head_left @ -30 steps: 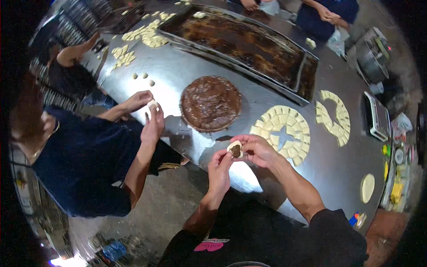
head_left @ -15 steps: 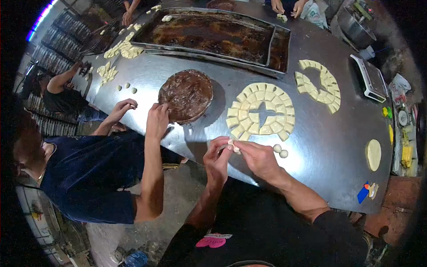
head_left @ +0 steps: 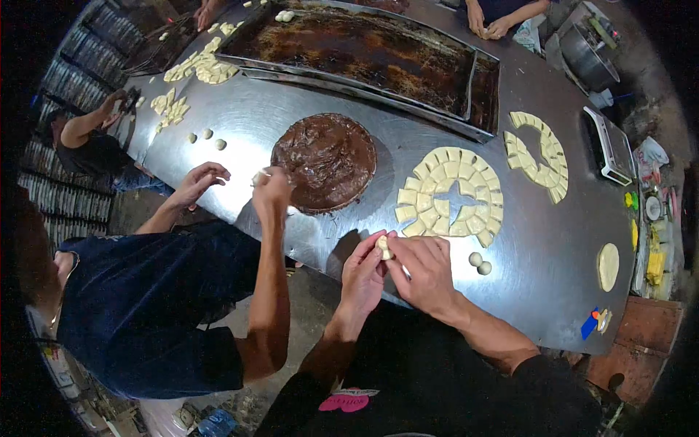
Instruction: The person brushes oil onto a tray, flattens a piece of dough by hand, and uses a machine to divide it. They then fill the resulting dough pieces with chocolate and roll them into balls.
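The person's left hand [head_left: 363, 280] and right hand [head_left: 424, 271] meet over the near edge of the worktop [head_left: 524, 306], the fingers of both closed on a small piece of dough [head_left: 384, 247]. Held between the two sets of fingertips, it can probably be pinched from both sides without being squashed flat. Two dough balls [head_left: 480, 264] lie by the right hand, perhaps parked there to leave the fingers free. The cut dough pieces [head_left: 451, 191], fanned in a ring just beyond, seem spread for easy picking. The round of brown filling [head_left: 324, 162] sits between this person and a co-worker [head_left: 160, 306], likely so both can reach it.
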Tool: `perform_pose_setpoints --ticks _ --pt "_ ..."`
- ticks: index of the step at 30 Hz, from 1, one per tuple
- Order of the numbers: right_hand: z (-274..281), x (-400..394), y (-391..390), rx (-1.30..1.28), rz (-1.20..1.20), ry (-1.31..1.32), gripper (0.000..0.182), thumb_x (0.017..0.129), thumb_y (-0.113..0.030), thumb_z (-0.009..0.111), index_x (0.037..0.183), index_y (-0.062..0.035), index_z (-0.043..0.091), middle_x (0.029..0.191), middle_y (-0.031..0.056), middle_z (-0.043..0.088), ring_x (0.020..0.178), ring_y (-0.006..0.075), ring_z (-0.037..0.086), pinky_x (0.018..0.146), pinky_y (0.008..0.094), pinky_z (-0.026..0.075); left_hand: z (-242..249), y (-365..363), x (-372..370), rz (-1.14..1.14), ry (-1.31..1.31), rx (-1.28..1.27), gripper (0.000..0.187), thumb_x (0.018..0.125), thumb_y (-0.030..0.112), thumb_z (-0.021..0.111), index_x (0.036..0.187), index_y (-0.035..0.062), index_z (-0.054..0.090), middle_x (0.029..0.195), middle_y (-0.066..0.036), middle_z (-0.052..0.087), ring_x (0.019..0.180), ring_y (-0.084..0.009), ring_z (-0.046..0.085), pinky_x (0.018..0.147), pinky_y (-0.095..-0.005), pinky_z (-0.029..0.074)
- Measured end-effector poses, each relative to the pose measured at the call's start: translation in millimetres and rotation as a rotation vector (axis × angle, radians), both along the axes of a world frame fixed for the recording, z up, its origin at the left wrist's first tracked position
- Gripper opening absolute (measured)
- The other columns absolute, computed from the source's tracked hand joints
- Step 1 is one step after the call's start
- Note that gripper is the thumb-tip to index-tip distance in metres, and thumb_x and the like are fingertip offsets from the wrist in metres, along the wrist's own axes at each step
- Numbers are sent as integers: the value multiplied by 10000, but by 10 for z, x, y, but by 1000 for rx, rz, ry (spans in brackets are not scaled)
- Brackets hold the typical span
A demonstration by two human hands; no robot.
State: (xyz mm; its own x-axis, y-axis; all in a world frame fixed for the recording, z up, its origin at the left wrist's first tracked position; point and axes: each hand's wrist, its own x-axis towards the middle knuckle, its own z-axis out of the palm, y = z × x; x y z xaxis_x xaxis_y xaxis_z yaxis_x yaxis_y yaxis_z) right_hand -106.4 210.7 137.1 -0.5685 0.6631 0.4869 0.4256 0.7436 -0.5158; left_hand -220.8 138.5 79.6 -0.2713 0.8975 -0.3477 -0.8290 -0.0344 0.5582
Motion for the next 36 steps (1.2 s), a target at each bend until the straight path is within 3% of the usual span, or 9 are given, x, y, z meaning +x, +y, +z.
perform_pose_setpoints --ticks 6,20,22,24,26,28,30,32,36 --pt "27 222 63 -248 138 -35 166 764 -110 684 924 -85 649 778 47 604 738 231 574 708 357 383 -15 -61 -17 -120 164 93 340 979 133 495 1273 -36 513 1232 -138 571 1106 -195 566 928 -346 480" --pt "-409 2083 -402 -71 -409 -28 145 703 -86 721 787 -89 602 781 48 609 741 229 579 688 365 378 -182 308 1650 -766 174 -67 372 907 89 613 1265 7 555 1048 -67 644 884 -122 603 805 -253 488" --pt "-639 2427 -381 -87 -537 -18 132 732 -84 693 779 -83 569 748 64 577 738 251 561 699 382 374 -360 477 1919 -883 791 19 457 884 222 653 1266 -6 549 972 -118 666 811 -190 633 762 -312 505" --pt "-975 2771 -358 -1 -673 -100 119 739 -66 674 788 -72 566 756 77 578 744 267 555 699 398 374 -351 735 2019 -654 1365 127 426 841 238 682 1179 -9 604 956 -210 664 805 -308 651 746 -370 510" --pt "-1270 3032 -575 -49 -680 -320 108 761 -32 634 854 -68 592 819 81 596 802 282 561 728 399 387 -532 1048 1980 -471 1587 170 332 843 286 647 1018 4 672 986 -267 638 822 -393 636 732 -422 515" --pt "-1325 3088 -811 77 -683 -369 174 771 -28 608 943 -50 609 864 85 614 836 299 563 766 411 397 -522 1324 1850 -701 2022 -57 379 868 373 588 897 8 689 934 -251 656 833 -403 645 730 -444 520" --pt "-1166 3098 -896 78 -704 -409 192 750 -27 623 942 -31 637 888 102 636 837 309 579 767 426 412 -398 1408 1783 -798 2047 -256 445 879 431 544 841 12 690 870 -254 661 834 -409 653 726 -454 525" --pt "-1193 3149 -745 -336 -745 -347 134 743 -57 632 870 -41 671 848 112 638 794 295 590 770 451 411 -410 1490 1814 -853 2056 -344 456 874 441 551 835 10 691 839 -239 669 841 -410 657 732 -462 524" --pt "-1172 2808 -336 -138 -575 28 104 755 -28 605 849 -35 647 824 132 599 814 324 569 752 433 429 -970 1548 1831 -897 1964 -324 502 831 485 580 828 -3 694 855 -261 663 855 -413 651 738 -478 513"
